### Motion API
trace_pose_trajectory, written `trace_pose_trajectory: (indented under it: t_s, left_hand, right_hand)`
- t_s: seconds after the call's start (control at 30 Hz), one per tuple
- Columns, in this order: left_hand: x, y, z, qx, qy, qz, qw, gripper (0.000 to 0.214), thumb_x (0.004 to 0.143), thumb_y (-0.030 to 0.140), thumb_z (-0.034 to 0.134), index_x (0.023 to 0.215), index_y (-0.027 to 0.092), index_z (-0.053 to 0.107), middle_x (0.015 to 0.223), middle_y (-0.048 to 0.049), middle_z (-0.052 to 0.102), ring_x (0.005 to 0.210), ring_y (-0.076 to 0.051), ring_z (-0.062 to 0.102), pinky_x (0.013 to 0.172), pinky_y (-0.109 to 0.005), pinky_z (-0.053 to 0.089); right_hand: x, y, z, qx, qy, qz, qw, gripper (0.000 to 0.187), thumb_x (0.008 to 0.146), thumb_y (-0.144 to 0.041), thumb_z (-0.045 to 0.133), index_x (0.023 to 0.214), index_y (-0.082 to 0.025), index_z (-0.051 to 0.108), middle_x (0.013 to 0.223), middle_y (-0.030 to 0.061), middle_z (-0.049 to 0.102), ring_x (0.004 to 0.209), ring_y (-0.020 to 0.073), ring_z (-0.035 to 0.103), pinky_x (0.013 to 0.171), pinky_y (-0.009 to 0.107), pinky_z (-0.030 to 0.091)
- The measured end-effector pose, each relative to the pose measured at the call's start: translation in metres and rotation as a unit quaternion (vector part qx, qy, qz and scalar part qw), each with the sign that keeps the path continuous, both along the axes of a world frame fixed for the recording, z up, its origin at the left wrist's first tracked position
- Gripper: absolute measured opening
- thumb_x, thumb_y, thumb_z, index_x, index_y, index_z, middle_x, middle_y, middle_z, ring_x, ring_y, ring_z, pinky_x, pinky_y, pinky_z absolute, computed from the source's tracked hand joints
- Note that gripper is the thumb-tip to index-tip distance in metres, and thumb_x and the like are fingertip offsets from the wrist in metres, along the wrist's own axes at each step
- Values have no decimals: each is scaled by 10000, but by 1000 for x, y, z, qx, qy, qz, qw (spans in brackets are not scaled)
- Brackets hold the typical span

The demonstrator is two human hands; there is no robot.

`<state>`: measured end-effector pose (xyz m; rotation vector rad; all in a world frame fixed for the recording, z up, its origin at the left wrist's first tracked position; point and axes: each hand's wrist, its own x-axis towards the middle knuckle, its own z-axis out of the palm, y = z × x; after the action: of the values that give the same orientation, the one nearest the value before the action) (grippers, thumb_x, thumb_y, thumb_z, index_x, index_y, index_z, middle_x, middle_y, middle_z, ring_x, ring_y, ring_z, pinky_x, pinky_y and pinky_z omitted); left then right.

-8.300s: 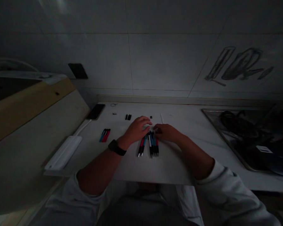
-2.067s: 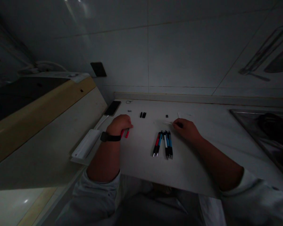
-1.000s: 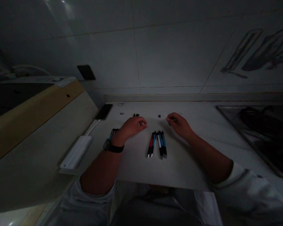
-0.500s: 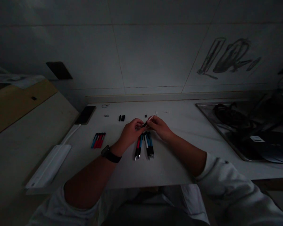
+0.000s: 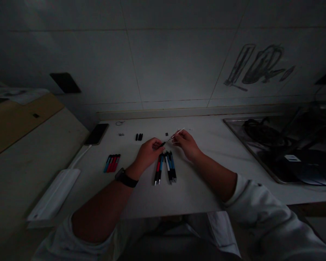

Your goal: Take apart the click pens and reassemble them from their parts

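My left hand is closed on a small black pen grip, held between thumb and fingers above the table. Pinched in my right hand is a thin white pen refill; its tip points toward the black grip, with a small gap between. Just below the hands lie several ballpoint pens, red, blue and white with black grips, metal tips toward me. Further left, a row of red and blue pen barrels rests on the table. Several loose black grips lie beyond my left hand.
Tiny metal pieces and a small dark piece lie toward the back. At left are a phone and a white power strip. A metal-rimmed tray with dark cables and a dark device stands at right.
My hands have drawn apart: the right moved slightly right and up with the refill, the left slightly left with the black grip. The refill's tip now shows between them.
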<state>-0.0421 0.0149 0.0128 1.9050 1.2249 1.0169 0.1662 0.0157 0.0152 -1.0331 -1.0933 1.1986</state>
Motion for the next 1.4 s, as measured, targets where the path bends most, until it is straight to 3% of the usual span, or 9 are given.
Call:
trace_pose_trajectory:
  t_s: [0.2,0.37,0.57,0.73,0.9,1.03,1.17,1.4]
  left_hand:
    - [2,1,-1,13,-45,-4,999,173,858,317,728,952,212,628,986,-32,708,942,-180,668,914,-318,523]
    - [5,1,0,-8,-86,-13,996,175,841,302,722,930,202,609,905,-19,679,873,-166,655,835,-288,517]
    - [6,4,1,-40,-122,-13,992,219,800,308,755,906,196,599,868,-15,673,820,-160,654,771,-275,517]
    - [5,3,3,-55,-115,1,992,221,791,315,753,899,196,601,899,-23,689,852,-166,667,799,-282,527]
    - [3,3,1,-41,-115,5,993,201,804,298,753,926,192,632,955,-43,710,904,-180,683,853,-307,535]
    - [2,2,0,-39,-130,-10,991,200,812,295,764,931,191,641,955,-46,709,915,-181,683,877,-324,537]
    - [2,1,-1,-37,-130,-18,991,189,812,283,770,913,197,636,957,-45,712,916,-180,684,892,-334,543]
    - [1,0,-3,-61,-136,-22,989,206,800,295,777,916,196,638,943,-43,709,903,-178,684,874,-325,545]
  right_hand:
    - [-5,-5,1,4,-26,45,999,414,776,-600,784,884,-245,602,915,16,710,812,169,659,750,332,537]
    - [-10,-7,2,9,-25,69,997,432,751,-605,806,884,-245,608,829,3,685,798,181,654,731,334,532]
    - [-9,-8,7,27,-30,68,997,414,786,-606,765,903,-249,592,1003,39,719,894,189,668,786,347,545]
    - [8,3,18,46,-20,-2,999,407,812,-614,719,932,-268,542,1002,21,706,896,181,665,785,340,557]
    - [51,34,53,104,-128,-103,981,294,867,-529,645,997,-282,553,965,18,679,831,161,636,735,301,545]
    - [69,58,71,126,-199,-113,965,221,872,-424,637,1008,-250,637,885,25,666,760,157,619,694,297,528]
    - [70,71,62,127,-313,-106,935,179,890,-356,623,988,-223,694,839,38,687,726,175,631,693,324,518]
    - [69,75,27,40,-569,-73,818,270,887,-224,694,1156,-228,714,935,67,772,872,219,702,853,349,504]
